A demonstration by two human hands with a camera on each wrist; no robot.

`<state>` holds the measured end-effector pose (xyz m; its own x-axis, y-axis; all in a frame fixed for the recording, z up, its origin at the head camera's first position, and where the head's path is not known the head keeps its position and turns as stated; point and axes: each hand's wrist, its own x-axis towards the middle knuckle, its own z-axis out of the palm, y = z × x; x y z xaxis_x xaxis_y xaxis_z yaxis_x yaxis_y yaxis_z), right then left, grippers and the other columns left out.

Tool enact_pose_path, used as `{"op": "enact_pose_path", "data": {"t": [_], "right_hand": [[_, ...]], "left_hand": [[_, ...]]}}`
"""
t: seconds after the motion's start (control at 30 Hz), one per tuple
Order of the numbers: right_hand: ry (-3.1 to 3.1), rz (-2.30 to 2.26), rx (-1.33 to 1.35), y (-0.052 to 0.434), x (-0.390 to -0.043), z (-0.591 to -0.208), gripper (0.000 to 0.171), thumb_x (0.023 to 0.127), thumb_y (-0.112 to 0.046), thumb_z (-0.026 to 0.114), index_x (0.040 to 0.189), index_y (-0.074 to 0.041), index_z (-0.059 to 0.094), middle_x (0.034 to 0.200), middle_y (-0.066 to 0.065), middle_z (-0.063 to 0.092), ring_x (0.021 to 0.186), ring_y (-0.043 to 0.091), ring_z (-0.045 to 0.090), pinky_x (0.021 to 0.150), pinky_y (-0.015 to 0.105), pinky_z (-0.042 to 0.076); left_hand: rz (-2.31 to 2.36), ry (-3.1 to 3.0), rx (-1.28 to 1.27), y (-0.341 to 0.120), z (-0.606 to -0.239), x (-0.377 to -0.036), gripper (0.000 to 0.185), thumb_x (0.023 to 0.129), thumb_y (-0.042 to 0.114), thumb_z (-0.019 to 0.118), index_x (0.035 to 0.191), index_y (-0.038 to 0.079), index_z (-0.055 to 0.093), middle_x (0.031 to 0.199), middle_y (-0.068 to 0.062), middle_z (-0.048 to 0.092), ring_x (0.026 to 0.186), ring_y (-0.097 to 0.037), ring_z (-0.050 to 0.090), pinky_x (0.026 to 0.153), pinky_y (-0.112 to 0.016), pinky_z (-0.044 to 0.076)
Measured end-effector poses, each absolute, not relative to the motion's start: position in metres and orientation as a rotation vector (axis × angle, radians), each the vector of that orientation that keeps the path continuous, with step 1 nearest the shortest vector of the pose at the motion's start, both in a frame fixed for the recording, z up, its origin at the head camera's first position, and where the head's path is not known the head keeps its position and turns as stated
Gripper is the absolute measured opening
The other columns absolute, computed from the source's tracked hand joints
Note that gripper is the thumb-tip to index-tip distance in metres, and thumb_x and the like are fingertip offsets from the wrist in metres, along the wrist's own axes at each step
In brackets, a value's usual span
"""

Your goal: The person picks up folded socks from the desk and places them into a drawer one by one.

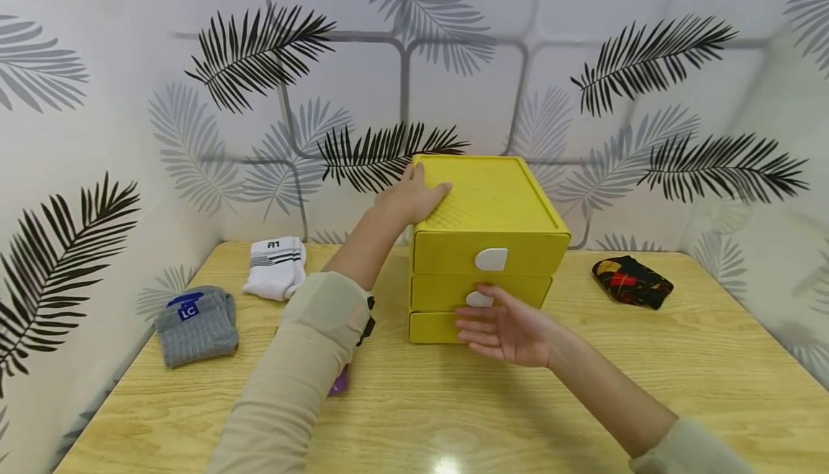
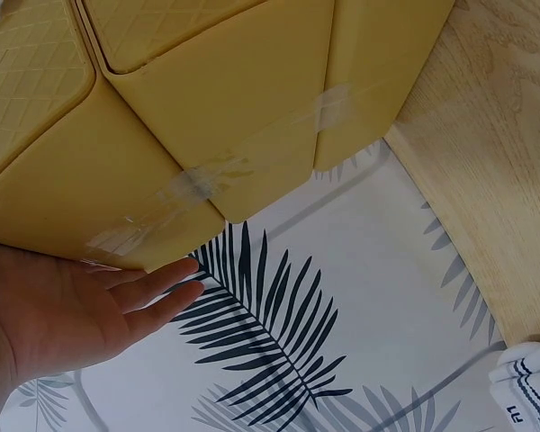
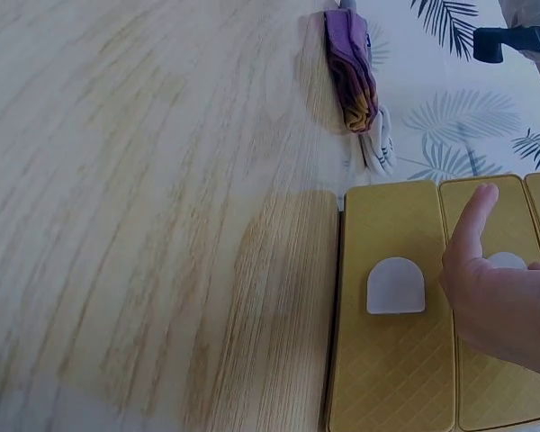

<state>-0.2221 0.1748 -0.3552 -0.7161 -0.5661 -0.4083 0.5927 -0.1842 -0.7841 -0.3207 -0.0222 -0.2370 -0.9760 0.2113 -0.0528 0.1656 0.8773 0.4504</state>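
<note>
Head view: yellow drawers [image 1: 447, 290] all closed, socks [image 1: 275, 280] outside; my left hand [image 1: 411, 197] rests unclenched on top, right hand [image 1: 508, 326] extended, empty, before them.

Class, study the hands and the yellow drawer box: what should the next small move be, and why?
Probably the right hand should hook its fingers on the white tab of the middle drawer and pull gently: its thumb is by that tab, the drawer looks shut, and the left hand rests at the top left edge of the yellow drawer box, where it could steady it.
</note>
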Motion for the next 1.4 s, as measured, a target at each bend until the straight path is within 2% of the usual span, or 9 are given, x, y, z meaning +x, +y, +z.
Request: {"op": "enact_pose_path", "data": {"t": [0.2,0.43,0.53,0.8,1.4], "right_hand": [[1.324,-1.97,0.04,0.176,-0.216,-0.356,0.064,0.094,-0.049,0.042,0.136,-0.001,0.033,0.125,0.014,0.048,0.098,0.019,0.058,0.089,0.029,0.044],[1.331,-1.915,-0.001,0.178,-0.202,-0.357,0.073,0.094,-0.05,0.04,0.142,0.002,0.022,0.117,0.011,0.053,0.099,0.019,0.057,0.088,0.028,0.044],[1.34,-1.9,-0.012,0.178,-0.194,-0.357,0.071,0.095,-0.049,0.039,0.141,0.002,0.026,0.116,0.011,0.053,0.1,0.019,0.056,0.089,0.029,0.044],[1.298,-1.876,-0.045,0.183,-0.173,-0.358,0.054,0.096,-0.049,0.036,0.126,-0.007,0.049,0.112,0.008,0.053,0.096,0.018,0.058,0.087,0.028,0.045],[1.194,-1.838,-0.1,0.191,-0.131,-0.361,0.056,0.098,-0.045,0.029,0.134,-0.003,0.04,0.109,0.006,0.057,0.095,0.017,0.06,0.085,0.028,0.046]], "left_hand": [[0.699,2.944,0.299,-0.021,-0.239,-0.321,0.074,0.095,0.056,0.025,0.149,0.013,-0.002,0.153,-0.007,-0.001,0.134,-0.03,0.02,0.103,-0.045,0.023],[0.672,2.953,0.305,-0.022,-0.237,-0.322,0.075,0.095,0.057,0.025,0.149,0.012,-0.002,0.153,-0.006,-0.001,0.135,-0.03,0.018,0.103,-0.046,0.024],[0.664,2.951,0.309,-0.023,-0.237,-0.322,0.075,0.095,0.057,0.025,0.149,0.012,-0.002,0.153,-0.006,-0.002,0.134,-0.03,0.019,0.102,-0.046,0.026],[0.676,2.943,0.309,-0.022,-0.237,-0.323,0.075,0.095,0.057,0.025,0.149,0.012,-0.002,0.153,-0.007,-0.001,0.134,-0.03,0.02,0.101,-0.046,0.026],[0.691,2.94,0.302,-0.022,-0.238,-0.322,0.075,0.094,0.058,0.025,0.149,0.014,-0.001,0.153,-0.006,-0.002,0.134,-0.032,0.021,0.104,-0.048,0.021]]}}
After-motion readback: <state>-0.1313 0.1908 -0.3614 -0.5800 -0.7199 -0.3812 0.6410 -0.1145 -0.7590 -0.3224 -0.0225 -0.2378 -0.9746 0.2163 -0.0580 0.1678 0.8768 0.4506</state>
